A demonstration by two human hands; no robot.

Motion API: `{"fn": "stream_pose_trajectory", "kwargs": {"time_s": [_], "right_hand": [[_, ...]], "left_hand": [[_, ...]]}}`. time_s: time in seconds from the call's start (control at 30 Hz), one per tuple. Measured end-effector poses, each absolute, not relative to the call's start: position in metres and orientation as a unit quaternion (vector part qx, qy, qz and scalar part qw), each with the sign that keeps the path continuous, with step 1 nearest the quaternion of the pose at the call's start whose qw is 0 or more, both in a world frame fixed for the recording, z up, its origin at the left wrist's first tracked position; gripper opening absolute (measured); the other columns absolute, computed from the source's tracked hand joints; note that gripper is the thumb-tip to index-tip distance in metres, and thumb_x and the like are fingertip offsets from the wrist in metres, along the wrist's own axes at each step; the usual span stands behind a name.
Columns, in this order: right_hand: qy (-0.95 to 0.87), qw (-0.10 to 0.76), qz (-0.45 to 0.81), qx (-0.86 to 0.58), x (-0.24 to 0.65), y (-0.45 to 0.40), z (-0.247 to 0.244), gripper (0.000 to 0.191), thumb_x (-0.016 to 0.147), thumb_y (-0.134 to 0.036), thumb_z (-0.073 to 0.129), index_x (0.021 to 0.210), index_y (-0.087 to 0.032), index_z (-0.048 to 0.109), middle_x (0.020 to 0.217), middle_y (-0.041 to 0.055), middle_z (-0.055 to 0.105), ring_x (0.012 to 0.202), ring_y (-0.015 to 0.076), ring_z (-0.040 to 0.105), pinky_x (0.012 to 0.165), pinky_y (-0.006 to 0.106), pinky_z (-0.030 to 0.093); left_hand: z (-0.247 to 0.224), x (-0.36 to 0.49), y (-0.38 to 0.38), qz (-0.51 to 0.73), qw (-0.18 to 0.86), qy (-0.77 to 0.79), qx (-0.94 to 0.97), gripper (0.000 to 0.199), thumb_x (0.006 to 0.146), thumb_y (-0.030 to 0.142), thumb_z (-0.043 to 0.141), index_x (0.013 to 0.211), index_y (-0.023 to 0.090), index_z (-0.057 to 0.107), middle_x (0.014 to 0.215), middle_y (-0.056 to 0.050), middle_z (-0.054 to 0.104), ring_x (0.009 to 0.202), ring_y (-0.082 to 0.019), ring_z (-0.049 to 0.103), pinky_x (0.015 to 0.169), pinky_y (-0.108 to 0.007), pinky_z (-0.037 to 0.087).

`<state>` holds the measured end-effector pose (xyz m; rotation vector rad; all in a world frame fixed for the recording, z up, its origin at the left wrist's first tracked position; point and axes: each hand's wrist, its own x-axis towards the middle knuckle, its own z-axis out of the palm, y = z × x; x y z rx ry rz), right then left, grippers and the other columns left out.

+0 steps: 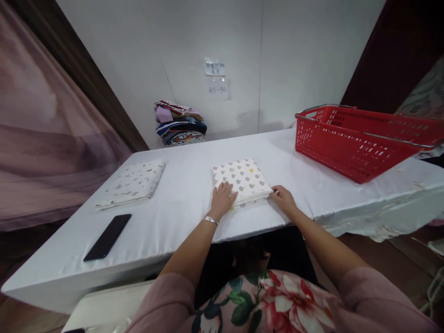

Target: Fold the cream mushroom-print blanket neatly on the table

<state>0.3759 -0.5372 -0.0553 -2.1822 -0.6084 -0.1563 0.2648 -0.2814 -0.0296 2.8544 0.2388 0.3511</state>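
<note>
A folded white cloth (247,178) with grey printed figures and a few red and yellow marks lies in the middle of the white-covered table. Its layers show along the front edge. My left hand (223,199), with a silver bracelet at the wrist, rests on the cloth's front left corner, fingers stretched out. At the front right corner, my right hand (283,200) is closed, pinching the cloth's edge between thumb and fingers. A second folded white cloth (135,181) with a small print lies apart, to the left.
A black phone (108,237) lies near the front left of the table (180,185). Stacked folded fabrics (181,124) stand at the back against the wall. A red plastic basket (347,143) with metal handles sits at the right. Paper notes (218,88) hang on the wall.
</note>
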Motion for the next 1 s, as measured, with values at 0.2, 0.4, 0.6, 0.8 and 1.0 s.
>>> {"fn": "stream_pose_trajectory", "kwargs": {"time_s": [0.2,0.4,0.6,0.8,1.0], "right_hand": [[-0.240,0.427,-0.062,-0.870,0.376,-0.537,-0.058,0.018,0.076,-0.032,0.051,0.087,-0.022,0.061,0.083,-0.0002,0.062,0.061,0.0135,0.051,0.061,0.028,0.041],[-0.256,0.435,-0.090,-0.859,0.374,-0.536,-0.057,0.028,0.078,-0.032,0.051,0.102,-0.021,0.060,0.090,0.0019,0.059,0.061,0.0131,0.049,0.064,0.029,0.043],[-0.280,0.428,-0.113,-0.852,0.373,-0.537,-0.057,0.028,0.079,-0.030,0.051,0.105,-0.021,0.059,0.097,0.0040,0.056,0.062,0.0133,0.049,0.066,0.030,0.045],[-0.291,0.406,-0.107,-0.860,0.373,-0.537,-0.058,0.027,0.081,-0.029,0.050,0.105,-0.021,0.060,0.095,0.0036,0.056,0.067,0.0142,0.052,0.069,0.030,0.046],[-0.293,0.404,-0.107,-0.860,0.373,-0.537,-0.058,0.027,0.081,-0.029,0.050,0.104,-0.021,0.061,0.090,0.0032,0.057,0.067,0.0148,0.052,0.068,0.030,0.045]], "left_hand": [[-0.023,0.262,-0.290,0.141,0.110,0.075,0.981,0.042,0.093,0.043,0.038,0.127,0.022,0.051,0.142,-0.011,0.042,0.134,-0.029,0.031,0.109,-0.058,0.018],[-0.021,0.260,-0.309,0.209,0.102,-0.025,0.972,0.033,0.091,0.038,0.048,0.119,0.025,0.058,0.131,-0.008,0.054,0.121,-0.026,0.045,0.105,-0.051,0.028],[-0.016,0.267,-0.315,0.174,0.135,-0.056,0.974,0.022,0.086,0.028,0.056,0.105,0.024,0.065,0.111,-0.005,0.062,0.100,-0.022,0.053,0.086,-0.037,0.042],[-0.012,0.273,-0.314,0.146,0.191,-0.011,0.971,0.017,0.085,0.030,0.059,0.096,0.023,0.068,0.096,-0.004,0.063,0.090,-0.020,0.054,0.080,-0.034,0.043],[-0.011,0.271,-0.315,0.170,0.208,-0.036,0.962,0.022,0.090,0.026,0.048,0.079,0.020,0.066,0.083,-0.003,0.061,0.080,-0.017,0.053,0.074,-0.031,0.041]]}}
